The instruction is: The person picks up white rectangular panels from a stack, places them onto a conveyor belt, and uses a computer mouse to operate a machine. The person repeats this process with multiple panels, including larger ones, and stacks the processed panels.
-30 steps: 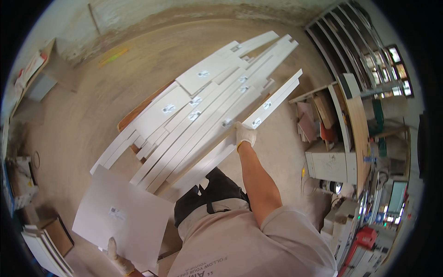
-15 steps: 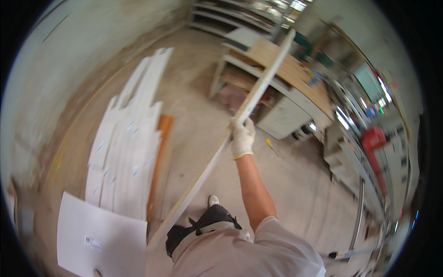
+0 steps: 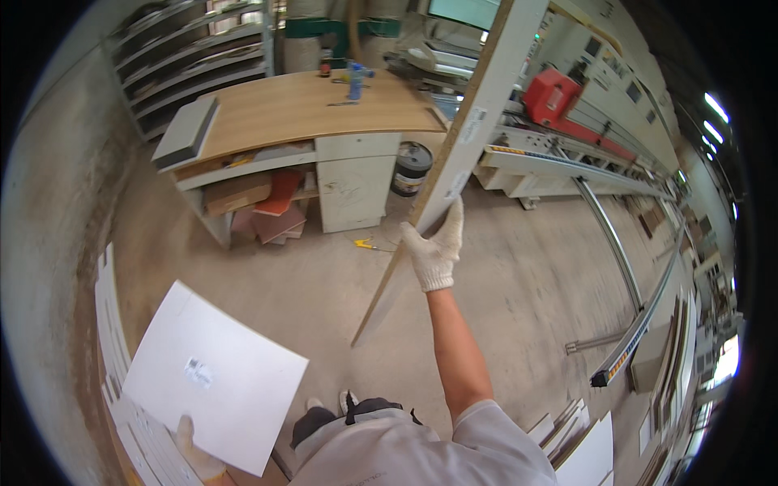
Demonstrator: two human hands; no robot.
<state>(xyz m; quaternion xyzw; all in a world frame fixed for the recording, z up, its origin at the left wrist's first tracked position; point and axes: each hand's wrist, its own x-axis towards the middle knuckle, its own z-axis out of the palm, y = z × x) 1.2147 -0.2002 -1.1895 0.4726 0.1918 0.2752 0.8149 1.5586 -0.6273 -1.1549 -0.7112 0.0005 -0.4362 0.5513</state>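
In a white knitted glove, my right hand (image 3: 438, 249) grips a long, narrow white board (image 3: 468, 134) from below its middle. The board has a raw brown edge and small labels, and it leans steeply, its upper end passing out of the picture at the top. My left hand (image 3: 194, 454), also gloved, pinches the near edge of a white rectangular panel (image 3: 235, 356) with a label; the thumb lies on the face and the other fingers are hidden behind. Long white boards (image 3: 134, 417) lie partly under this panel at the left.
A wooden-topped desk (image 3: 267, 121) with a blue bottle (image 3: 355, 83) stands ahead, a black bucket (image 3: 412, 168) beside it. Shelving (image 3: 194, 61) is behind. A machine with a red part (image 3: 551, 97) and metal rails (image 3: 608, 235) fills the right. More boards (image 3: 587, 458) lie lower right.
My view has swung right, bringing the desk and machine more into sight. The long board in my right hand stands steeper. My left hand's thumb shows more fully on the panel.
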